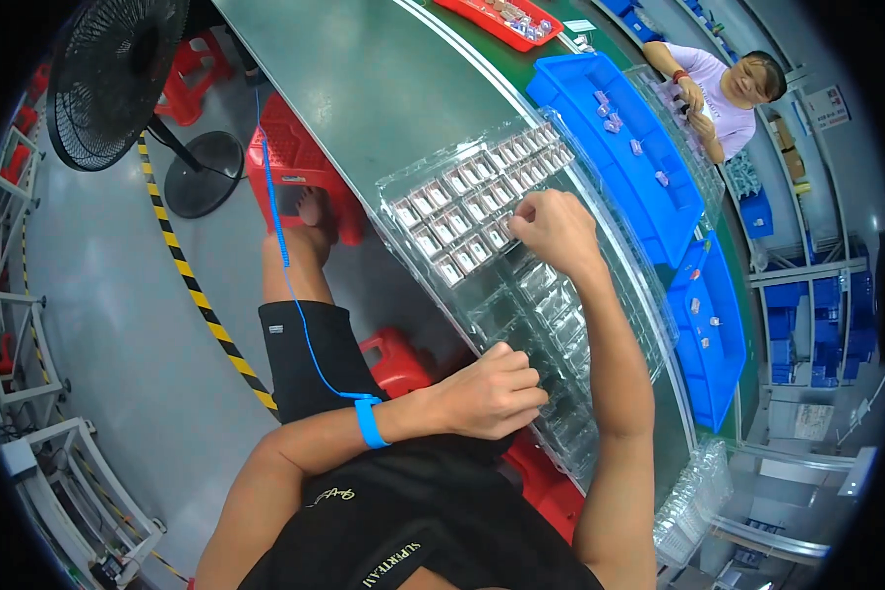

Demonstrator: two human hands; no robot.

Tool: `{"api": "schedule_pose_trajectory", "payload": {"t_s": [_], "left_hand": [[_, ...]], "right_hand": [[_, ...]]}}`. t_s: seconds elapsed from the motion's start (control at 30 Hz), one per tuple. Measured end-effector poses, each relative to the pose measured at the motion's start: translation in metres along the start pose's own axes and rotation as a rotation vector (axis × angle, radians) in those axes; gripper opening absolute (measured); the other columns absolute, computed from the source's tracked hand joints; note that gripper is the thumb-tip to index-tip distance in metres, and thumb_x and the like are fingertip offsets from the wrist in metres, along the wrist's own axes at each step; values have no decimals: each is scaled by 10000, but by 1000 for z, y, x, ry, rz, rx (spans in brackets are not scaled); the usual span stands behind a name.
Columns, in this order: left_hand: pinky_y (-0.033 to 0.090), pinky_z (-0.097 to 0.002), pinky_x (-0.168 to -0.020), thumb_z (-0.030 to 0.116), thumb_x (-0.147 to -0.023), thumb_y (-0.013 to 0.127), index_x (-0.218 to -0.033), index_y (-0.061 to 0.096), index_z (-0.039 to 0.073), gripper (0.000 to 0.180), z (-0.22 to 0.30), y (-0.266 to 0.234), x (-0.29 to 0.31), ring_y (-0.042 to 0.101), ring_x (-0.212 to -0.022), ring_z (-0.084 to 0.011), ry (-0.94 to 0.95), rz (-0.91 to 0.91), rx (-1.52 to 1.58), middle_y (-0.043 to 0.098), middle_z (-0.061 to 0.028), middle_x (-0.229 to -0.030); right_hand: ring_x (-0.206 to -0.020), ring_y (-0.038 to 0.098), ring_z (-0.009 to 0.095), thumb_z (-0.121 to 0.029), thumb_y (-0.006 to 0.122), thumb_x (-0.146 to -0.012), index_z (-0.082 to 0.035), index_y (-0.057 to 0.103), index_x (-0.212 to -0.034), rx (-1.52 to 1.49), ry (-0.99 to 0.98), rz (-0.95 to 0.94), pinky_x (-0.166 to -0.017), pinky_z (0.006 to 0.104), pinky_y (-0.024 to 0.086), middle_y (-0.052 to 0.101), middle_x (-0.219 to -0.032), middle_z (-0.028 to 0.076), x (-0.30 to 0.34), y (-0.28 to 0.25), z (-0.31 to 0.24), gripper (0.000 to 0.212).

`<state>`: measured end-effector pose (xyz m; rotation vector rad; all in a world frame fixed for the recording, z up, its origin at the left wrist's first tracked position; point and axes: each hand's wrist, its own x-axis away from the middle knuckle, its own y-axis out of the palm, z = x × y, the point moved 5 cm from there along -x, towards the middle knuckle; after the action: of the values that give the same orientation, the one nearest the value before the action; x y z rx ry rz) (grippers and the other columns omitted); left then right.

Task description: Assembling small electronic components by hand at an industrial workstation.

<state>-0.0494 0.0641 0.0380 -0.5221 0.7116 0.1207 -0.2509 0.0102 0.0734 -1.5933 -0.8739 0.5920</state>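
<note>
A clear plastic blister tray [399, 184] lies on the green table, its pockets filled with rows of small square pale parts [449, 226]. My right hand [558, 234] reaches over the tray's near right corner, fingertips pinched together at the last filled row; anything between them is too small to make out. Closer to me, a clear tray with bare pockets [501, 320] continues along the table, partly under my right forearm. My left hand [494, 395] is curled closed above the table's near edge, and its fingers hide whatever may be inside. A blue wrist strap [369, 421] with a coiled cord circles my left wrist.
Blue bins [585, 84] [728, 379] holding a few small clear parts stand along the right. A red tray [521, 25] sits at the far end. Across the table a co-worker [728, 98] handles something. Red stools [295, 147] and a black fan [108, 84] stand left.
</note>
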Motion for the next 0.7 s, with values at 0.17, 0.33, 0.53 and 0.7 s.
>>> {"api": "schedule_pose_trajectory", "payload": {"t_s": [0.17, 0.33, 0.53, 0.7], "left_hand": [[450, -373, -788, 51, -778, 713, -1005, 674, 41, 231, 0, -25, -3, 558, -864, -253, -13, 178, 250, 585, -66, -855], [525, -279, -779, 3, -899, 630, -1262, 587, -3, 366, -40, -80, 20, 635, -956, -157, -474, 599, 455, 635, -120, -1098], [575, -317, -846, 58, -969, 614, -1445, 378, -32, 538, -51, -77, 12, 621, -1071, -184, -575, 455, 1020, 552, -164, -1335], [594, -311, -838, 29, -969, 603, -1355, 445, -59, 426, -51, -69, 18, 664, -1008, -181, -635, 433, 1069, 609, -161, -1240]], "right_hand": [[-737, 675, 326, -200, 651, -752, -14, 734, -826, 33, 10, 12, -690, 424, 515, 692, -746, 164, -4, -2, 2, 217], [-755, 663, 251, -178, 686, -778, 13, 708, -820, -269, -170, 106, -679, 376, 500, 674, -796, 141, 43, -40, -38, 197], [-722, 614, 257, -122, 697, -769, 12, 694, -838, -469, -153, -1, -643, 364, 474, 626, -802, 131, 88, -39, -67, 151], [-611, 497, 103, -110, 707, -780, 7, 693, -872, -644, -107, 22, -545, 273, 401, 577, -831, 55, 97, -24, -54, 149]]}}
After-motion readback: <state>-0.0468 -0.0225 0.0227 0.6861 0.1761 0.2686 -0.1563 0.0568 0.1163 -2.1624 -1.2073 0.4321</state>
